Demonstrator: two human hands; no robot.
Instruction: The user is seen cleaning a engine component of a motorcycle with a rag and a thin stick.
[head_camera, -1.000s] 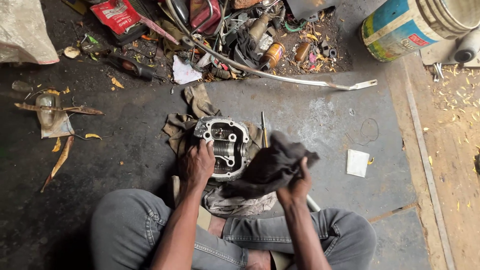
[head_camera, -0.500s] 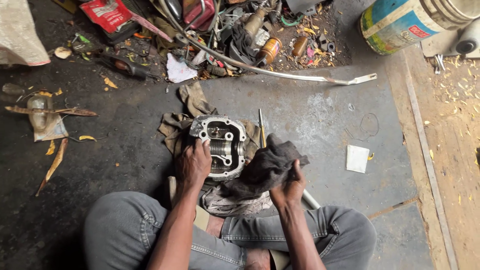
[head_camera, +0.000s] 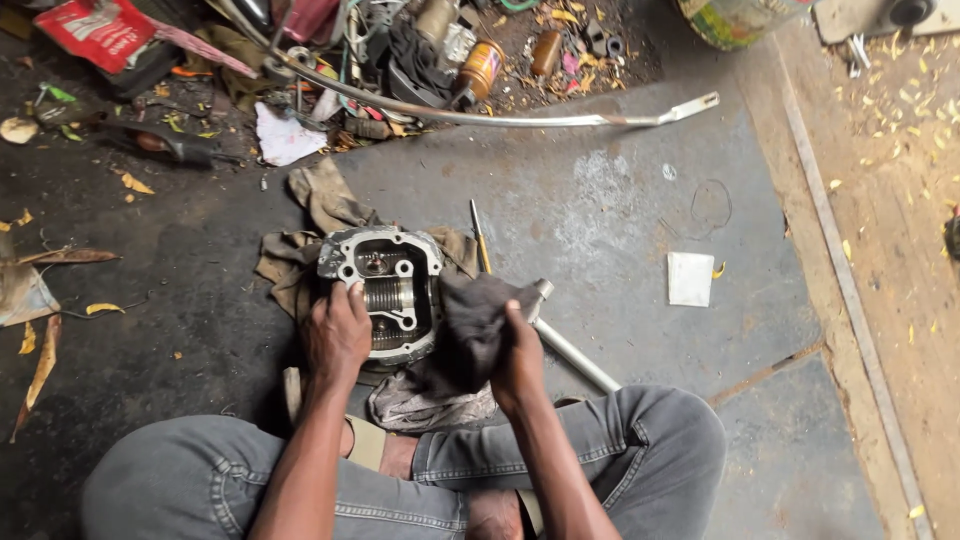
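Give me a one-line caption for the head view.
Left hand steadies engine cylinder head; right hand presses dark rag against it.

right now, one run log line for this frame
left hand: steadies engine part | right hand: presses dark rag on it | under: cloth, floor

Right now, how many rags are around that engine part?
3: a dark rag in the right hand, a brown rag spread under the engine part, and a pale rag by the knees. More may be hidden.
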